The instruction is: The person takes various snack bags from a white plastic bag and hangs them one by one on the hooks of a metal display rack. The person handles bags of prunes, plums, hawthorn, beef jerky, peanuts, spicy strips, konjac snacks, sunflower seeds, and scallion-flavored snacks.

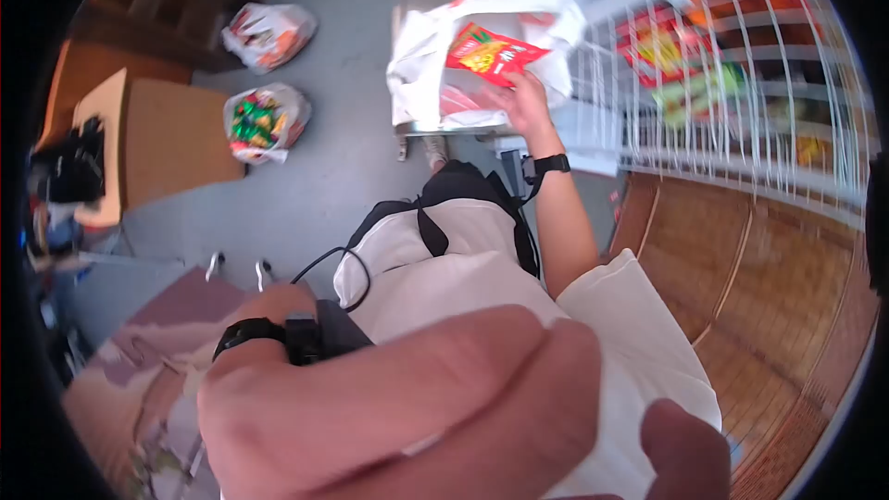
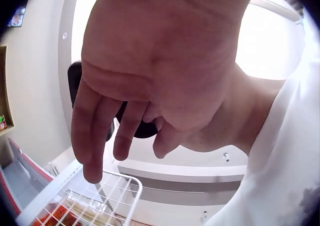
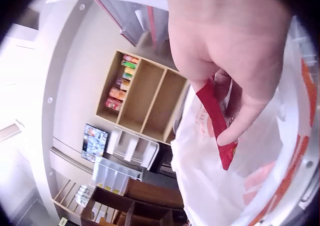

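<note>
In the head view, my right hand (image 1: 530,106) pinches a red snack packet (image 1: 486,53) with a yellow picture on it, over the mouth of a white plastic bag (image 1: 415,83). The right wrist view shows thumb and fingers gripping the red packet (image 3: 229,158) inside the bag's opening. My left hand (image 1: 417,407) is raised close to the head camera, large and blurred. Its fingers hang loosely bent in the left wrist view, palm (image 2: 160,51) toward that camera, in front of a black object (image 2: 75,81) mostly hidden behind them.
A white wire basket (image 1: 732,83) with packaged snacks stands to the right, above a brown wooden panel (image 1: 741,268). Two filled plastic bags, one with red goods (image 1: 269,35) and one with green goods (image 1: 266,122), sit on the floor at left, near a cardboard box (image 1: 176,134).
</note>
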Tool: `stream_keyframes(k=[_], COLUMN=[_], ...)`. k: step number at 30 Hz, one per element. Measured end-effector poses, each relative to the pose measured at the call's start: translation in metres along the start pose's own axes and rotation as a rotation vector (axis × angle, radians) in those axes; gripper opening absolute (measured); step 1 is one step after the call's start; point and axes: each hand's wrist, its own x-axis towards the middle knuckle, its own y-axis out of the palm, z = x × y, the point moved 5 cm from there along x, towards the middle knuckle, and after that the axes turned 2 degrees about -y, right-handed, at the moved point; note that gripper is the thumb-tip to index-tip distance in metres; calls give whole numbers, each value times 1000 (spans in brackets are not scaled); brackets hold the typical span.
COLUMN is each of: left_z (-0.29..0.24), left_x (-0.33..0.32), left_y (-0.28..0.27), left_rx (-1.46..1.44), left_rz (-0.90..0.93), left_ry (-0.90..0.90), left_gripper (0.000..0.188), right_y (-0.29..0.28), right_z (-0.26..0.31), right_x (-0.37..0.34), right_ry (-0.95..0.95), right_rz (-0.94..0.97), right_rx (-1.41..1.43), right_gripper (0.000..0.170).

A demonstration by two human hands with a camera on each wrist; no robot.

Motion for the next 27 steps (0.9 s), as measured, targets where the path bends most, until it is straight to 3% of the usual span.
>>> stream_keyframes(k=[2,7,9,11,13,16,18,19,20,21,23,24,25,27], left_z=[-18,-74,-22,27,86,135,150,134,122,112,94,81,65,29], left_x=[-27,-73,-85,-110,-114,-105,-100,-91,-82,-76,-68,-65,-65,-64], left_y=[-2,-5,-6,10,50,132,175,184,190,200,227,244,260,292], left_rx=[12,128,-476,-355,-545,-342,-1051,-1403,-1434,-1471,-1495,-1497,-1513,-1432], left_rz=[44,147,233,53,171,53,-148,-229,-278,-327,-259,-198,-184,-92], left_ry=[24,143,524,279,-224,-275,-483,-564,-591,-617,-582,-558,-548,-513], left_gripper=[27,27,29,44,70,60,47,36,35,34,34,33,33,30], right_y=[-2,-23,-12,1,7,-2,-14,-28,-42,-50,-72,-99,-126,-187], right_z=[13,37,45,38,37,36,30,24,18,18,29,29,34,48], right_x=[-56,-186,-218,-253,-282,-317,-336,-347,-357,-368,-393,-403,-417,-444], right_ry=[-88,-188,-216,-250,-339,-384,-390,-314,-233,-281,-327,-293,-303,-293], right_rz=[43,68,122,55,53,69,80,79,71,87,74,120,105,-83], right_rx=[12,66,105,135,174,197,182,-60,-306,-341,-318,-398,-409,-506], right_gripper=[17,31,36,39,40,41,42,41,40,39,35,46,46,59])
